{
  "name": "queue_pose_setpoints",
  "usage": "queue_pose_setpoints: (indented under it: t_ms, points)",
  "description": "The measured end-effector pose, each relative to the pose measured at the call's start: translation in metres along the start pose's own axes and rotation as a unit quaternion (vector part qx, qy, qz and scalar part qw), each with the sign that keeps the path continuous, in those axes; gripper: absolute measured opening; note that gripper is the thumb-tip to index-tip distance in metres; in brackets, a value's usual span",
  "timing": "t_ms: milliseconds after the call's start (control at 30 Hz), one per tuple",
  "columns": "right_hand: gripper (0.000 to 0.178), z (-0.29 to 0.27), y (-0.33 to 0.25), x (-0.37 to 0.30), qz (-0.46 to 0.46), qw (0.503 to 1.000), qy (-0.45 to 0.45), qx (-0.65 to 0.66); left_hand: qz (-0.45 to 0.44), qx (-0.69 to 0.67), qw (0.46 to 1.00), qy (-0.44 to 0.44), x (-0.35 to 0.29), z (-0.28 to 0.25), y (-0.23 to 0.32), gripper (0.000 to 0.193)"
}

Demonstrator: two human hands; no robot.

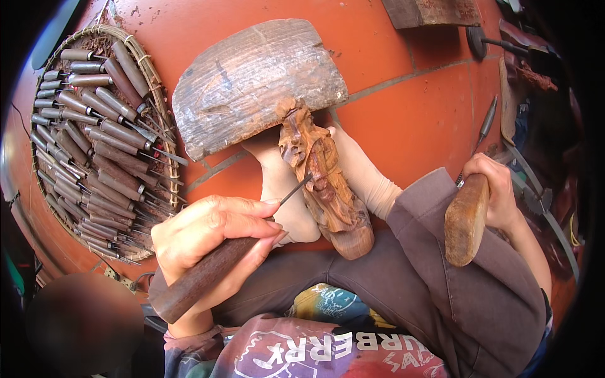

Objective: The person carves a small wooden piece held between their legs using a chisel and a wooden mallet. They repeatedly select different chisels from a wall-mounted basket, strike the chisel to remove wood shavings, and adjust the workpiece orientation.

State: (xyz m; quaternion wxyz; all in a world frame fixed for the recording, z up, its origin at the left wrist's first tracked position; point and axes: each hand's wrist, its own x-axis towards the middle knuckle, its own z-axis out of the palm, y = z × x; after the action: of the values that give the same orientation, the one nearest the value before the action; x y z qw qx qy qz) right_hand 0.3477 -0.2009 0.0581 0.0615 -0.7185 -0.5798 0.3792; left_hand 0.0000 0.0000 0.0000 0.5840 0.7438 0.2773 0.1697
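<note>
My left hand (208, 249) is closed around the thick dark handle of a carving chisel (208, 271). Its thin steel blade points up and to the right, with the tip at the carved wooden figure (321, 183). The brown figure lies lengthwise between my feet, its upper end against a worn wooden block (258, 82) and its smooth lower end toward my lap. In my right hand (495, 186), off to the right above my knee, is a wooden mallet (466, 220), held apart from the chisel. My palm hides part of its grip.
A round woven basket (135, 47) at the left holds several wood-handled chisels (107, 148). My sock-covered feet (359, 167) flank the figure on the orange tiled floor (403, 107). A wooden piece (432, 12) lies at the top right; a slim pointed tool (488, 120) lies beyond my right hand.
</note>
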Motion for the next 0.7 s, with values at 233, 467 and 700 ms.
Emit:
queue_pose_setpoints:
  t_ms: [233,467,700]
  points:
    - [0.039,-0.019,-0.015,0.018,-0.038,0.999,-0.015,-0.025,-0.006,0.049,0.998,0.029,0.004,0.008,0.014,0.016]
    - [0.058,-0.049,-0.031,0.061,-0.197,0.976,0.015,-0.087,0.028,0.001,0.998,0.059,-0.01,0.013,-0.005,0.016]
    - [0.045,-0.075,-0.112,0.127,-0.344,0.916,0.044,-0.203,-0.06,-0.116,0.983,0.126,-0.026,0.035,-0.003,0.015]
